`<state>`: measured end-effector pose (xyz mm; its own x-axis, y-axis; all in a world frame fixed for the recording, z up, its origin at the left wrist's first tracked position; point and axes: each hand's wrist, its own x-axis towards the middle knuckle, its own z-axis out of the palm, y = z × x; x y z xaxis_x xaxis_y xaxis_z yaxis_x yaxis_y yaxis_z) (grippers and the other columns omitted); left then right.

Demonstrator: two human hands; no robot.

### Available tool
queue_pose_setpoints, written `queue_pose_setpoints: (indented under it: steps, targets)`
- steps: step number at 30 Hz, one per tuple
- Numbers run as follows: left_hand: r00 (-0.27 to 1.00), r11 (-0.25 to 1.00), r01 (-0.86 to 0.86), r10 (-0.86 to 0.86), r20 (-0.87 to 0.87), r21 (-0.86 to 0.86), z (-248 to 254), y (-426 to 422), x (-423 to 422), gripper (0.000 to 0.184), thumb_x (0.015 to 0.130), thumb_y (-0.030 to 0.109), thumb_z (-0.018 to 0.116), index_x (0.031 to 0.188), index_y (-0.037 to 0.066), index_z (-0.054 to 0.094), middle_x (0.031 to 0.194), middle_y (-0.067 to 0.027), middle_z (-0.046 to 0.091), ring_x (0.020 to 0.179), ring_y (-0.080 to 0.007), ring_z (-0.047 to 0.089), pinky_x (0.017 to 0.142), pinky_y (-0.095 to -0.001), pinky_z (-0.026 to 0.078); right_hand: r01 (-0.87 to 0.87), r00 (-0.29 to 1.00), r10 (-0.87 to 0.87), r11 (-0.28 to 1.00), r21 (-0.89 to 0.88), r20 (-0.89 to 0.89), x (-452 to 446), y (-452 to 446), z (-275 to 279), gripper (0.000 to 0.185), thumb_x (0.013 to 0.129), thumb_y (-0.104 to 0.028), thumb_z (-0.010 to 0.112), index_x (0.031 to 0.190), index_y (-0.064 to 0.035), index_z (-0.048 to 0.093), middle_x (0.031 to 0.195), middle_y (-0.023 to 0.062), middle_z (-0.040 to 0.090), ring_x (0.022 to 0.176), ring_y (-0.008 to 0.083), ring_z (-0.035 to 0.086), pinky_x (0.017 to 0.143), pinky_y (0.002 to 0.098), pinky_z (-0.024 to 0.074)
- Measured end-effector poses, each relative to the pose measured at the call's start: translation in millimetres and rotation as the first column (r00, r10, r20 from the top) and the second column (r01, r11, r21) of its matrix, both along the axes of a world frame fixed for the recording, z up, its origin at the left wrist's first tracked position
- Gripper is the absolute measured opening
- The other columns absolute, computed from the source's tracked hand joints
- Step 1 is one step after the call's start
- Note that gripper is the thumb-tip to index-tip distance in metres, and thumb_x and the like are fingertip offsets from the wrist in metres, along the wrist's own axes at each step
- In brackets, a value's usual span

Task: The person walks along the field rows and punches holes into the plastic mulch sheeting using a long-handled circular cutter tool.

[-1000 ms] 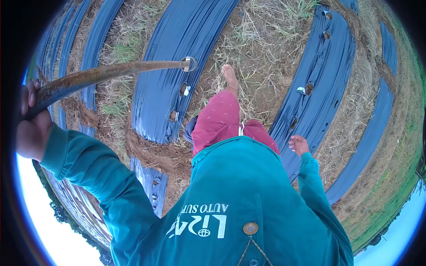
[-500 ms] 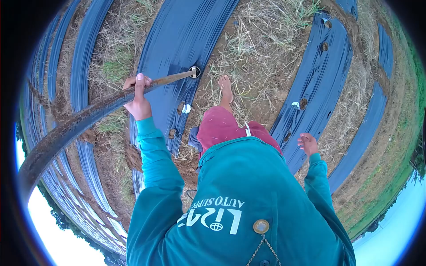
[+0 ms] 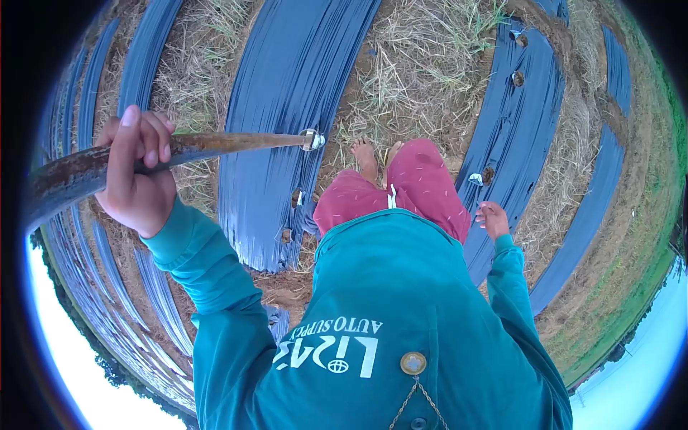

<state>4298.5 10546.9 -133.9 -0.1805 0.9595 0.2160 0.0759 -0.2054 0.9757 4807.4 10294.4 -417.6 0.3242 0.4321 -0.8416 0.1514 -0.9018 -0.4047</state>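
A long, worn brown pole (image 3: 233,142) reaches over the dark plastic sheet (image 3: 290,72), its round end (image 3: 312,140) near the edge

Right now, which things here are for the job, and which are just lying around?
For the job:
- left hand, gripping the pole
- pole
- ring at its tip
- sheet, seen behind the ring

Just there, I think:
- dry grass
- chain, hanging on the shirt
- right hand, seemingly empty
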Motion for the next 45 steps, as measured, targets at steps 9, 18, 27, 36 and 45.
queue_pose_setpoints:
  steps: [9, 18, 27, 36, 45]
  targets:
    - [0.952, 0.951, 0.300, -0.303, 0.037, 0.076, 88.4, 13.5, -13.5, 0.025, 0.082, 0.007, 0.038, 0.058, 0.008, 0.042, 0.053, -0.0015, 0.030, 0.050, -0.0115, 0.034, 0.067, -0.0324, 0.033, 0.051, 0.998, -0.054, 0.992, -0.112, -0.021, 3.2, 2.3, -44.7, 0.025, 0.086, -0.020, 0.048, 0.103, -0.0021, 0.054, 0.080, 0.0078, 0.062, 0.063, 0.0151, 0.058, 0.049, 0.0271, 0.0433]
    - [0.964, 0.960, 0.253, -0.260, 0.045, 0.121, 102.6, 36.5, -12.5, 0.023, 0.082, 0.005, 0.039, 0.060, 0.005, 0.046, 0.053, -0.0023, 0.030, 0.054, -0.0133, 0.036, 0.071, -0.0347, 0.033, -0.026, 0.996, 0.036, 0.992, 0.127, -0.080, 0.0, 97.3, -30.2, 0.024, 0.087, -0.025, 0.049, 0.100, -0.0059, 0.055, 0.082, 0.0056, 0.060, 0.066, 0.0131, 0.056, 0.055, 0.0270, 0.0436]
    - [0.979, 0.985, -0.160, 0.166, 0.118, -0.058, -174.4, 95.9, 32.7, 0.021, 0.078, -0.003, 0.057, 0.061, 0.003, 0.047, 0.055, -0.0055, 0.046, 0.052, -0.0152, 0.047, 0.054, -0.0312, 0.044, 0.023, 0.998, -0.020, 0.999, 0.044, -0.066, 21.1, 94.6, -22.0, 0.021, 0.086, -0.019, 0.047, 0.098, -0.0036, 0.055, 0.079, 0.0059, 0.060, 0.063, 0.0122, 0.055, 0.050, 0.0250, 0.0415]
    - [0.974, 0.999, -0.032, 0.040, 0.221, -0.039, -127.5, 147.7, 70.2, 0.023, 0.078, -0.003, 0.057, 0.059, 0.002, 0.046, 0.053, -0.0058, 0.043, 0.051, -0.0146, 0.044, 0.052, -0.0287, 0.040, 0.024, 1.000, -0.024, 0.988, -0.150, 0.003, 53.8, 65.7, -21.2, 0.022, 0.088, -0.018, 0.044, 0.102, -0.0051, 0.054, 0.084, 0.0064, 0.060, 0.067, 0.0144, 0.057, 0.055, 0.0288, 0.0445]
    - [0.991, 0.984, 0.128, -0.133, 0.032, 0.125, 70.1, 188.5, 67.1, 0.027, 0.083, 0.010, 0.042, 0.057, 0.007, 0.038, 0.053, -0.0015, 0.029, 0.052, -0.0144, 0.035, 0.071, -0.0342, 0.035, 0.111, 0.991, -0.111, 0.994, -0.001, -0.081, 30.8, 131.3, -40.5, 0.020, 0.085, -0.015, 0.046, 0.098, -0.0025, 0.055, 0.077, 0.0060, 0.061, 0.063, 0.0129, 0.057, 0.050, 0.0263, 0.0427]
